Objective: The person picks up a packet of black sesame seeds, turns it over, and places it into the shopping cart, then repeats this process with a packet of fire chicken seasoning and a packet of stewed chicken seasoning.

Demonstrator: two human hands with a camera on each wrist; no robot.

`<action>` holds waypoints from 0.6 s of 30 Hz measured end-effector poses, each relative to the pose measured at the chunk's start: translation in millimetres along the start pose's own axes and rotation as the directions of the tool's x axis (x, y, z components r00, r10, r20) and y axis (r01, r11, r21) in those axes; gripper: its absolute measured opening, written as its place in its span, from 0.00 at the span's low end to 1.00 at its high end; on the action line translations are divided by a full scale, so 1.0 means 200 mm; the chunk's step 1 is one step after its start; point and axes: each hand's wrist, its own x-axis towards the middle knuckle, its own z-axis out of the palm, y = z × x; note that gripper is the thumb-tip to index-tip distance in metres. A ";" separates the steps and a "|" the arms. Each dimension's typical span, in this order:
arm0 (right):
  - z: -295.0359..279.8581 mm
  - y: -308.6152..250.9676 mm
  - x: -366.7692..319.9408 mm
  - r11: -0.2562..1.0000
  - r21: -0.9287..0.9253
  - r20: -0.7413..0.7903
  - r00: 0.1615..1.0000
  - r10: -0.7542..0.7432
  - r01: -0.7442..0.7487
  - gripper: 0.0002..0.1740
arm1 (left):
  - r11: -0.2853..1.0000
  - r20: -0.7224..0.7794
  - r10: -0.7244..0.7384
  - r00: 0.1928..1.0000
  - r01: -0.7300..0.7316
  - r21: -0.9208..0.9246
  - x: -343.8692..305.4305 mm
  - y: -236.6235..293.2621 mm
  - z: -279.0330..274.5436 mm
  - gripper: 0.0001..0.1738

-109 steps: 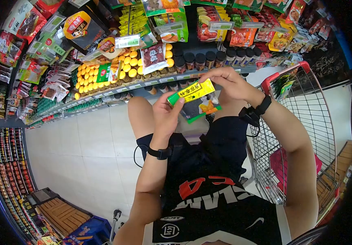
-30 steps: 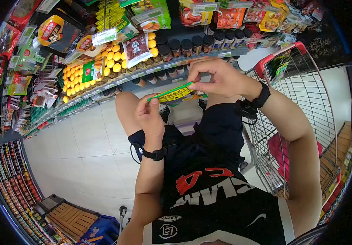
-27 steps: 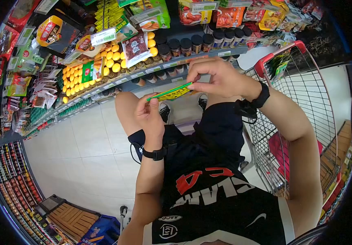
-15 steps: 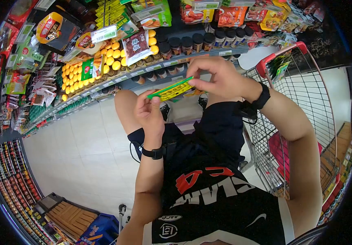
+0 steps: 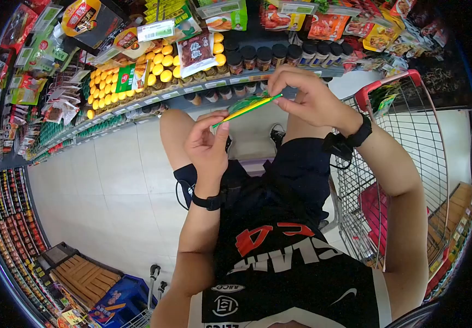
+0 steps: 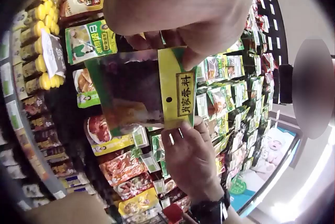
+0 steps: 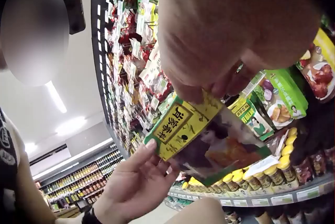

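A flat spice packet [image 5: 249, 108] with a yellow header, green edges and a see-through body is held in front of the lower shelf. The head view shows it nearly edge-on. My left hand [image 5: 208, 139] pinches one end of its header between thumb and fingers; my right hand [image 5: 312, 104] pinches the opposite end. From the left wrist, the packet's printed header and dark window [image 6: 136, 90] face the camera, with the right hand [image 6: 191, 156] at its lower corner. In the right wrist view the left hand [image 7: 136, 185] has its thumb on the packet [image 7: 214, 143].
Yellow-capped jars [image 5: 162, 68] and dark-lidded jars [image 5: 263, 57] line the shelf ahead, with a brown bag [image 5: 196, 52] lying over some. Hanging packets [image 5: 329, 24] fill the racks above. A wire shopping cart [image 5: 405, 158] stands at the right, holding something pink [image 5: 375, 210].
The packet, face-up at first, has been tipped until its header shows edge-on in the head view. Both hands keep their pinch on its ends. The head view has shifted slightly.
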 end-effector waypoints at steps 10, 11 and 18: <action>0.02 0.02 0.00 0.985 -0.162 0.060 0.997 -0.048 0.057 0.10 | 0.932 0.221 0.225 0.949 -0.276 0.233 0.00 0.08 0.01 0.09; 0.02 0.02 0.00 0.985 -0.164 0.064 0.997 -0.043 0.053 0.10 | 0.927 0.229 0.231 0.946 -0.285 0.242 0.00 0.08 0.01 0.09; 0.00 0.00 0.00 0.984 -0.167 0.082 0.995 -0.055 0.068 0.08 | 0.935 0.206 0.191 0.960 -0.242 0.261 -0.01 0.10 0.02 0.08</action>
